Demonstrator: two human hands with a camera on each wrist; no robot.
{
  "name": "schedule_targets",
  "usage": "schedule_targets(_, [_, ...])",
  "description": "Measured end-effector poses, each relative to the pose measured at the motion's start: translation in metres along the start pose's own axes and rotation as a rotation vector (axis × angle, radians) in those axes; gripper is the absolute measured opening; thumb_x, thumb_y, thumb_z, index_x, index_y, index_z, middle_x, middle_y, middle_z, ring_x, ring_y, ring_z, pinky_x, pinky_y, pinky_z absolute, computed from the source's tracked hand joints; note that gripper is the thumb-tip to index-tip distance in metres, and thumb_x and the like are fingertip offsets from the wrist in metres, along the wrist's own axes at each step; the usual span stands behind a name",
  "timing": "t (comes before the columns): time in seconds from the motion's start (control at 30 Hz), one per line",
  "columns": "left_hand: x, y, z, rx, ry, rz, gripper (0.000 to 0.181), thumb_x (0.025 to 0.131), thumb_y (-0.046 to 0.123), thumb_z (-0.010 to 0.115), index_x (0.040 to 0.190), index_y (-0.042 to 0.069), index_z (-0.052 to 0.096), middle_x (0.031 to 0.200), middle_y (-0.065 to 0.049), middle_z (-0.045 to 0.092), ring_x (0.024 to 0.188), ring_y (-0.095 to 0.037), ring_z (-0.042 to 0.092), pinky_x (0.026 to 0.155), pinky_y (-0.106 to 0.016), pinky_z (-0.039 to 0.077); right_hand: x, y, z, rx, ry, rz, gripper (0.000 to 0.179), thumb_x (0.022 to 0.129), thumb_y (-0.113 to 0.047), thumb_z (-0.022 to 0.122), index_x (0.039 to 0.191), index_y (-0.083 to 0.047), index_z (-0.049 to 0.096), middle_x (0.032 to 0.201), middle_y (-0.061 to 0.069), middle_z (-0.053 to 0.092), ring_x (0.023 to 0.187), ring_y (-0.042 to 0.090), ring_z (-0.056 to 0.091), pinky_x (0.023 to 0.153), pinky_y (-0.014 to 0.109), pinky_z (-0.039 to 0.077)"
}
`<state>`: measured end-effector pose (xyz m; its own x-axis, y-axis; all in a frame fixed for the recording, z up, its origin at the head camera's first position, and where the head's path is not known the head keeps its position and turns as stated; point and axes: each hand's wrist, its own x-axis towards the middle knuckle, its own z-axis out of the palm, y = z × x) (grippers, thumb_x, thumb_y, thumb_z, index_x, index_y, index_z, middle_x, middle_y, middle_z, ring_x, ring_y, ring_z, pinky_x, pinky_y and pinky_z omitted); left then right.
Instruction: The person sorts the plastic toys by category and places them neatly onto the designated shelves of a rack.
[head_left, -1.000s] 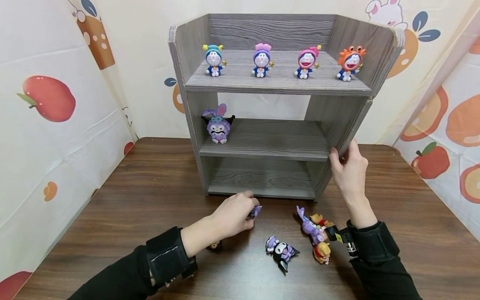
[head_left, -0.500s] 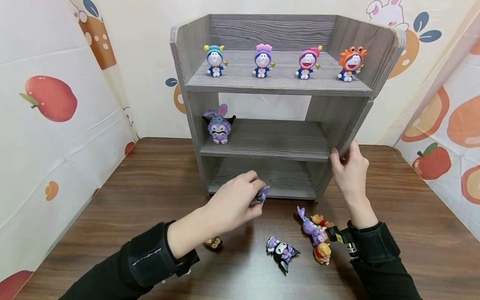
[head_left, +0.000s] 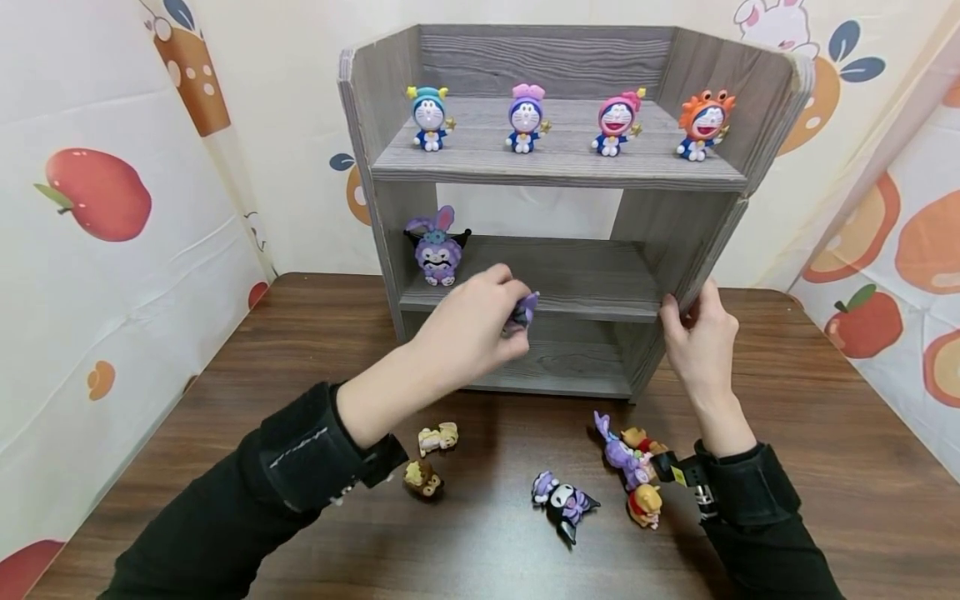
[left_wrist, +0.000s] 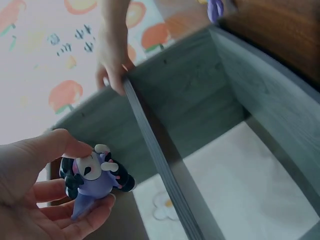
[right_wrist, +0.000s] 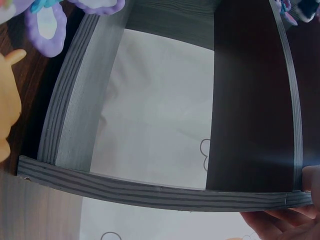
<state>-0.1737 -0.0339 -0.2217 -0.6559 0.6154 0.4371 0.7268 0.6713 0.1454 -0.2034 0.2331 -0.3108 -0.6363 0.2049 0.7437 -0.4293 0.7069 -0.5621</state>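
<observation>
A purple rabbit-eared figurine (head_left: 437, 254) stands at the left end of the middle shelf (head_left: 570, 271) of the grey wood-grain unit (head_left: 551, 175). Below, a cream figurine (head_left: 438, 438) and a brown figurine (head_left: 423, 479) lie on the table (head_left: 322, 333). The left hand (head_left: 476, 321) pinches the held figurine (left_wrist: 95, 175), thumb above, fingers beneath. This piece is lavender and black, with a white face, small white parts and pink accents; it is tilted, in front of the middle shelf's edge. Right of it, a black-and-purple figurine (head_left: 564, 504) lies on the table, then a purple long-eared figurine (head_left: 622, 458). The right hand (head_left: 701, 342) grips the unit's right side panel (head_left: 693, 242), thumb at the front edge, fingers around the outside.
</observation>
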Motion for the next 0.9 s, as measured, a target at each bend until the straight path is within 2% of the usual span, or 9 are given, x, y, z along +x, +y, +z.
schedule_targets(0.2, [0.021, -0.016, 0.003, -0.022, -0.050, -0.096, 0.027, 0.072, 0.009, 0.060, 0.097, -0.001, 0.061, 0.086, -0.007, 0.052, 0.072, -0.017, 0.045, 0.063, -0.028, 0.040, 0.000, 0.000, 0.000, -0.001, 0.002, 0.003, 0.031, 0.085, -0.004, 0.049, 0.115, 0.003, 0.049, 0.094, 0.026, 0.060, 0.083, 0.034, 0.060, 0.057, 0.001, 0.034])
schedule_targets(0.4, [0.036, -0.027, 0.010, -0.024, -0.076, -0.134, 0.022, 0.072, 0.006, 0.059, 0.093, -0.002, 0.061, 0.087, -0.009, 0.054, 0.072, -0.018, 0.042, 0.061, -0.029, 0.037, 0.001, 0.000, 0.000, 0.003, 0.003, 0.012, 0.031, 0.085, -0.004, 0.049, 0.114, 0.003, 0.049, 0.095, 0.025, 0.060, 0.084, 0.033, 0.059, 0.057, 0.001, 0.034])
schedule_targets(0.7, [0.049, -0.037, 0.018, -0.018, -0.100, -0.166, 0.007, 0.073, 0.003, 0.058, 0.079, 0.001, 0.058, 0.077, -0.007, 0.047, 0.068, -0.018, 0.036, 0.059, -0.027, 0.031, 0.001, 0.000, 0.000, 0.004, 0.002, 0.013, 0.031, 0.085, -0.004, 0.049, 0.115, 0.003, 0.049, 0.095, 0.025, 0.060, 0.084, 0.032, 0.059, 0.057, 0.001, 0.034])
schedule_targets(0.9, [0.053, -0.040, 0.020, -0.007, -0.123, -0.196, 0.008, 0.073, 0.004, 0.060, 0.079, 0.001, 0.057, 0.080, -0.008, 0.047, 0.067, -0.018, 0.038, 0.060, -0.028, 0.034, 0.000, 0.000, 0.000, -0.002, 0.001, 0.008, 0.033, 0.085, -0.004, 0.049, 0.117, 0.003, 0.049, 0.097, 0.026, 0.060, 0.084, 0.034, 0.059, 0.057, 0.001, 0.034])
